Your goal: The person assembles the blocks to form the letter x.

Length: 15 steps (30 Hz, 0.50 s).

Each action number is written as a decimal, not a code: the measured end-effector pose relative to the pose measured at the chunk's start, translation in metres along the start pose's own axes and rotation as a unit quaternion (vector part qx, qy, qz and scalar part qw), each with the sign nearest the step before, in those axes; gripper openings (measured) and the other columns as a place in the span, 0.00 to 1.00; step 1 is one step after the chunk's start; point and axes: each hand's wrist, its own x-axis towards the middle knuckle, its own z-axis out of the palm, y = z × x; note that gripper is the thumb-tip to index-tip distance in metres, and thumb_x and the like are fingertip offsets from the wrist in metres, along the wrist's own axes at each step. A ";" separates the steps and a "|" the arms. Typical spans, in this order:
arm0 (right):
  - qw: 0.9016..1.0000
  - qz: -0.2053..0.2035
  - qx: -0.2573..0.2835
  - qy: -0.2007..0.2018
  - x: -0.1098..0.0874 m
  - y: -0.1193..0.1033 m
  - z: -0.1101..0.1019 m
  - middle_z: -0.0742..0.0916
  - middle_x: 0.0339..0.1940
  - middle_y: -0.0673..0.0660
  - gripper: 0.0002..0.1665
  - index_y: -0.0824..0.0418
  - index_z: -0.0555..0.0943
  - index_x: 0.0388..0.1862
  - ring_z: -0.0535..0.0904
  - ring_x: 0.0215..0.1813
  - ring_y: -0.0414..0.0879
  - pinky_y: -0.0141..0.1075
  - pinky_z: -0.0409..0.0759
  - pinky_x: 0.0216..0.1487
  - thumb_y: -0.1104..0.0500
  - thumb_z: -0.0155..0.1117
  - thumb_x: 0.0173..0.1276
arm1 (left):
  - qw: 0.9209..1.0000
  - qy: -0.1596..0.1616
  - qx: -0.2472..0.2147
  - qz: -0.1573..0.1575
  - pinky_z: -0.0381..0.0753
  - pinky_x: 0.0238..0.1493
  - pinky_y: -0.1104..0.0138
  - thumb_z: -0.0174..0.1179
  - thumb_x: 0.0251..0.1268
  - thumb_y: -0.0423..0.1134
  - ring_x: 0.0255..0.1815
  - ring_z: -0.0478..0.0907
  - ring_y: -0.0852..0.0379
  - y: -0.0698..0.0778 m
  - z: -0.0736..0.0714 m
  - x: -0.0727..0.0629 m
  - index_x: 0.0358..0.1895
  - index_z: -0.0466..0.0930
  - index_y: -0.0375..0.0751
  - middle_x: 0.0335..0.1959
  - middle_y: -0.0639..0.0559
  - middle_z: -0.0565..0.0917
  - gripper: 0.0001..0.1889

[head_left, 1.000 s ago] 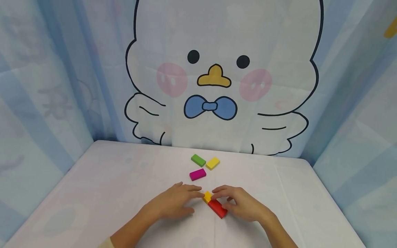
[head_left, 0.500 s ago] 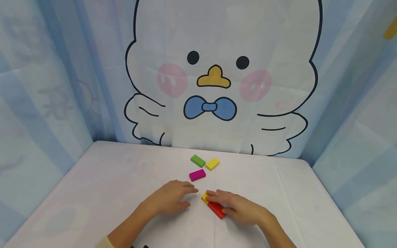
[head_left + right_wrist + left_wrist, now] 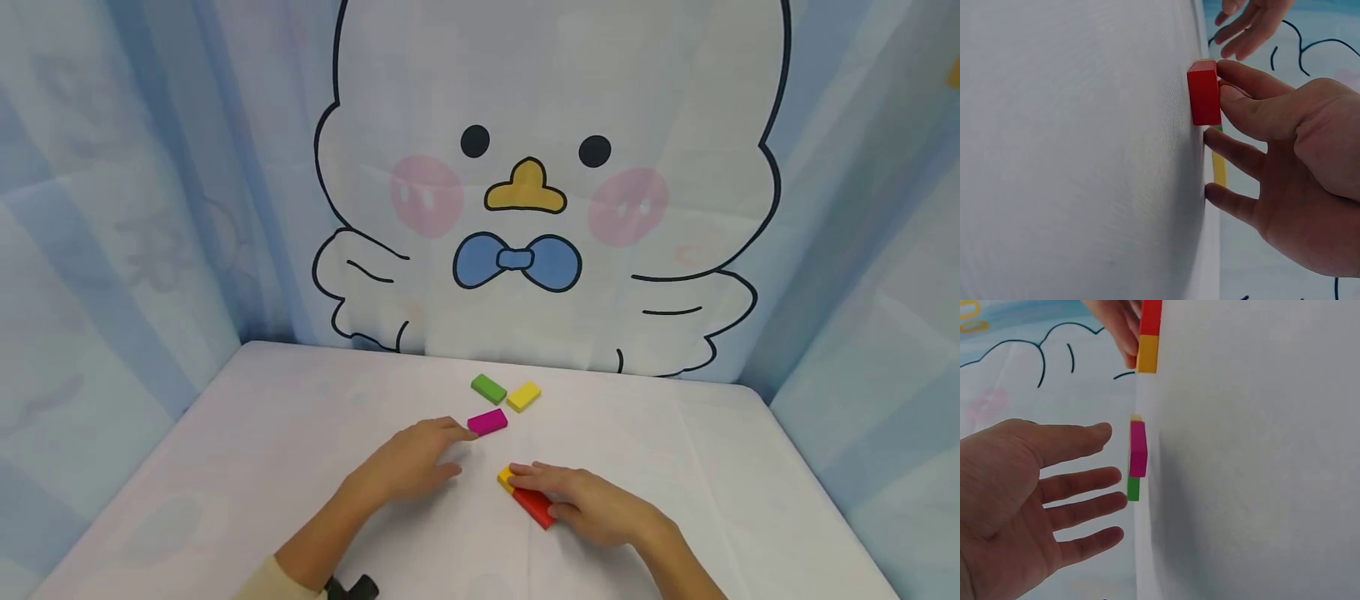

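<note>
In the head view my left hand reaches forward over the table, its index fingertip right at the near left end of a magenta block. The left wrist view shows its fingers spread, with nothing between them and the magenta block just beyond. My right hand rests its fingers on a red block and an orange-yellow block, which lie end to end in a slanted line. Thumb and index finger touch the top of the red block in the right wrist view; the other fingertips reach the tabletop.
A green block and a yellow block lie behind the magenta one on the white-covered table. A curtain with a cartoon bird hangs at the table's back edge. Beside the left wrist, something black shows.
My left hand has left the orange-yellow block and moved forward to the magenta block. The right hand has flattened over the red and orange-yellow pair. The head view has shifted slightly.
</note>
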 end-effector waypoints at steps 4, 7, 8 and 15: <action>1.000 0.003 -0.001 -0.005 0.003 0.000 0.000 0.72 0.81 0.42 0.36 0.43 0.72 0.78 0.67 0.81 0.54 0.54 0.68 0.78 0.68 0.59 0.76 | 0.999 0.012 -0.021 -0.025 0.83 0.64 0.50 0.71 0.67 0.41 0.67 0.78 0.48 -0.003 -0.005 0.007 0.68 0.81 0.50 0.64 0.49 0.82 0.26; 1.000 0.006 -0.001 -0.006 0.003 0.000 0.001 0.72 0.80 0.42 0.36 0.43 0.73 0.78 0.67 0.81 0.53 0.54 0.68 0.78 0.68 0.59 0.76 | 0.999 0.012 -0.033 -0.023 0.85 0.61 0.52 0.72 0.65 0.40 0.65 0.78 0.47 -0.005 -0.005 0.016 0.68 0.80 0.48 0.63 0.47 0.82 0.27; 1.000 0.006 -0.001 -0.006 0.003 0.000 0.001 0.72 0.80 0.42 0.36 0.43 0.73 0.78 0.67 0.81 0.53 0.53 0.69 0.78 0.68 0.60 0.76 | 0.999 0.012 -0.037 -0.019 0.85 0.61 0.52 0.73 0.65 0.40 0.65 0.78 0.47 -0.006 -0.005 0.019 0.68 0.80 0.48 0.62 0.46 0.82 0.27; 1.000 0.018 0.012 -0.012 0.002 0.000 0.000 0.72 0.80 0.41 0.36 0.43 0.73 0.78 0.66 0.82 0.51 0.53 0.68 0.78 0.68 0.60 0.76 | 0.998 0.006 -0.053 -0.016 0.86 0.60 0.53 0.76 0.61 0.39 0.64 0.78 0.48 -0.008 -0.002 0.043 0.68 0.80 0.50 0.62 0.45 0.81 0.30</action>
